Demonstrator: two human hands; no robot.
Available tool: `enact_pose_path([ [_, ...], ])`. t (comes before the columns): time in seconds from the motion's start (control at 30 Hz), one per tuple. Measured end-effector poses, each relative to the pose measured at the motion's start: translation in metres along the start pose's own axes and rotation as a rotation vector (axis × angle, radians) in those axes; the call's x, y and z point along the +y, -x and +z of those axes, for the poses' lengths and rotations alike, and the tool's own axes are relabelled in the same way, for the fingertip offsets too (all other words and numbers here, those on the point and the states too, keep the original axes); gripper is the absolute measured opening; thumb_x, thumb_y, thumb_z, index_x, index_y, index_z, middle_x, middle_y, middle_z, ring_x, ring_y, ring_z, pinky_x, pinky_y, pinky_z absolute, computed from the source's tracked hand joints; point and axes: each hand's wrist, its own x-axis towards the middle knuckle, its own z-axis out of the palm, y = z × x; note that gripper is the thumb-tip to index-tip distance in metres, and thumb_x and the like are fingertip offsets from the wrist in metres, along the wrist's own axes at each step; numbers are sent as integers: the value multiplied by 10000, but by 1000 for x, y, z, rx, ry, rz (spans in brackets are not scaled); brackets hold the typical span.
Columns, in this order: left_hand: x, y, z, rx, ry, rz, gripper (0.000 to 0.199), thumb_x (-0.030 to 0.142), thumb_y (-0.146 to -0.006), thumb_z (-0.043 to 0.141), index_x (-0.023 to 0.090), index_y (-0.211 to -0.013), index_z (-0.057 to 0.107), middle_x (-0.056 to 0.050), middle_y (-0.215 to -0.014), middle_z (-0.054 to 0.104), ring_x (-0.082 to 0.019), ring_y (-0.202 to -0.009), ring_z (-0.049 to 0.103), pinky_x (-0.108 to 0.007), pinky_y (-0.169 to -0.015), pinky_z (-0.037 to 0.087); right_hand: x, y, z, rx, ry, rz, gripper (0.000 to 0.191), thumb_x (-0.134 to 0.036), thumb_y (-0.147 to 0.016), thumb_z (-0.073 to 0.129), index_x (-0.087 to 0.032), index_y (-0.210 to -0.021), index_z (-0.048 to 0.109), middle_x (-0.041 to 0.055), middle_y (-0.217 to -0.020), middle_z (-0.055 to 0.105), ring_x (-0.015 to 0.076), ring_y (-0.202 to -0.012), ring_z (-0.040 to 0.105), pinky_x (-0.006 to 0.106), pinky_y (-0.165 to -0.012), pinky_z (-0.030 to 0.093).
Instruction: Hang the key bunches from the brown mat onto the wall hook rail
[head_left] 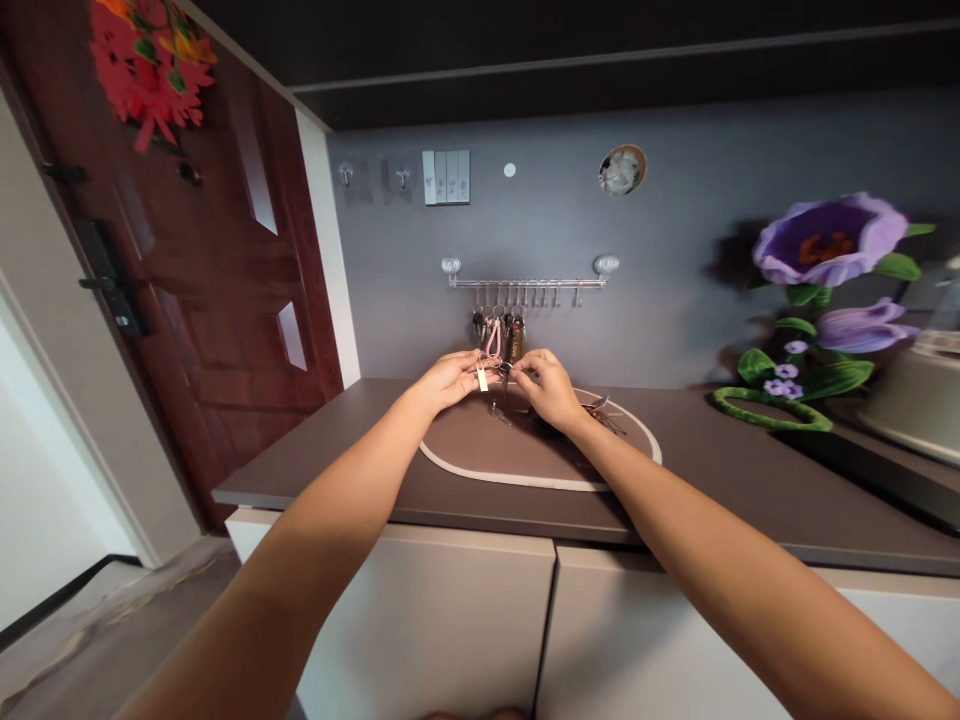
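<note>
Above the oval mat, my two hands meet at a bunch of keys on a ring with a pale tag. My left hand holds the tagged side, fingers under it. Thumb and forefinger of my right hand pinch the ring from the other side. Just behind hang more keys, a pink strap and a dark fob with gold lettering, on the metal hook rail. Further keys lie on the mat, partly hidden by my right hand and wrist.
The brown countertop runs along the grey wall, under a dark overhead cabinet. Purple artificial flowers stand at the right beside a beige rounded object. Left is a dark red door. Wall switches sit above the rail.
</note>
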Motion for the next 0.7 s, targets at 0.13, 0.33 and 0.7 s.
enact_pose_path([
  [0.13,-1,0,0,25,-54,-22,54,85,-816,417,84,-791,464,-174,-875,610,-228,-858,621,-423,-803,489,5,-1,1,25,-39,70,142,-272,-760,481,-160,-738,566,52,-790,543,151,-764,496,288,-725,397],
  [0.33,-6,-1,-1,32,-176,-55,23,113,-799,467,93,-798,454,-178,-954,592,-252,-837,625,-446,-756,499,12,-3,0,72,-86,155,196,-332,-754,473,-164,-753,573,42,-774,579,148,-723,500,286,-709,387],
  [0.7,-9,7,2,-117,-426,-98,170,256,-757,568,112,-819,502,-155,-1059,577,-189,-882,606,-389,-813,452,12,-2,-7,98,-179,291,245,-375,-740,463,-151,-787,550,30,-735,584,123,-640,490,254,-647,384],
])
